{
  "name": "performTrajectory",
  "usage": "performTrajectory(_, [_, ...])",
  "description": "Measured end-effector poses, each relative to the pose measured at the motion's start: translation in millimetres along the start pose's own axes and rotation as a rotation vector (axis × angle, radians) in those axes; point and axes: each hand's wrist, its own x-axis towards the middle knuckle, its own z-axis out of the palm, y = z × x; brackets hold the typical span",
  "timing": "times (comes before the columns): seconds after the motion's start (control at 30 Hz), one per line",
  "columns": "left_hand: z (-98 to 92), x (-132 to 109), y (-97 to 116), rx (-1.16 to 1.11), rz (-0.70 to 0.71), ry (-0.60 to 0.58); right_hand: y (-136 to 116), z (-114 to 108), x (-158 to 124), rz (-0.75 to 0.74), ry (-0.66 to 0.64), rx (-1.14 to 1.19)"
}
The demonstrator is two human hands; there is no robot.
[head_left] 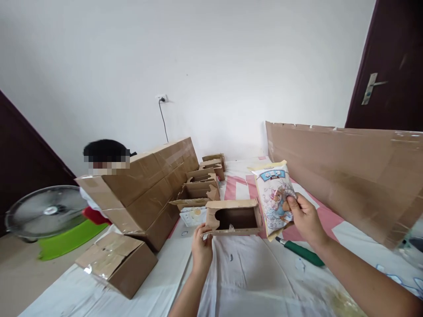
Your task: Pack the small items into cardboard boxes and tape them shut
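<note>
My left hand grips the lower left edge of a small open cardboard box, which has a curved cutout and a dark hollow inside. To the right of that box, my right hand holds a white and yellow printed packet upright, thumb on its front. The packet's left edge is close to the box's right side. Below the packet, a green-handled tool lies on the white cloth. A pale printed packet or sheet lies just left of the box.
Several similar open boxes line up behind. A wall of taped cartons stands left, with a closed carton before it. A person's head shows behind, near a fan. A long cardboard panel stands right.
</note>
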Motion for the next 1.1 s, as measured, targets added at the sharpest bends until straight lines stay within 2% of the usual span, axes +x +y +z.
performTrajectory(0.07, [14.6,13.0,-7.6,-0.005,-0.026,0.022,4.9,-3.0,-1.9,-0.036,-0.006,-0.032])
performTrajectory(0.17, [39.5,26.4,-2.8,-0.035,-0.044,-0.001,15.3,-1.7,-13.4,-0.148,-0.105,-0.074])
performTrajectory(0.23, [54.3,28.4,6.6,-0.061,-0.055,-0.032,24.2,-0.7,-23.7,-0.226,-0.253,-0.082])
performTrajectory(0.3, [66.2,25.9,15.3,-0.094,-0.076,-0.071,34.1,-0.2,-34.0,-0.29,-0.459,-0.113])
performTrajectory(0.4, [81.1,21.0,20.3,-0.147,-0.146,-0.138,50.0,4.1,-46.0,-0.39,-0.721,-0.281])
performTrajectory(0.5, [94.2,20.9,14.8,-0.201,-0.272,-0.188,65.4,14.6,-51.4,-0.358,-0.828,-0.516])
performTrajectory(0.57, [98.2,21.1,7.5,-0.246,-0.375,-0.216,75.7,20.2,-53.1,-0.271,-0.822,-0.605])
performTrajectory(0.63, [93.7,17.1,-0.7,-0.294,-0.479,-0.247,87.3,20.9,-56.4,-0.199,-0.773,-0.633])
performTrajectory(0.7, [80.1,6.1,-8.3,-0.341,-0.57,-0.291,102.2,16.6,-63.6,-0.097,-0.711,-0.637])
performTrajectory(0.8, [53.6,-23.0,-15.3,-0.398,-0.648,-0.4,131.1,9.4,-83.6,0.119,-0.656,-0.615])
performTrajectory(0.87, [42.5,-45.9,-15.7,-0.404,-0.662,-0.452,149.8,10.2,-101.2,0.192,-0.614,-0.587])
performTrajectory(0.97, [43.2,-73.2,-8.9,-0.367,-0.65,-0.445,165.5,20.4,-126.9,0.235,-0.485,-0.516])
performTrajectory(1.03, [50.8,-81.2,0.1,-0.361,-0.626,-0.433,164.1,28.3,-137.2,0.231,-0.403,-0.445])
performTrajectory(1.1, [59.7,-78.8,11.5,-0.38,-0.543,-0.394,154.9,32.8,-137.1,0.161,-0.318,-0.375])
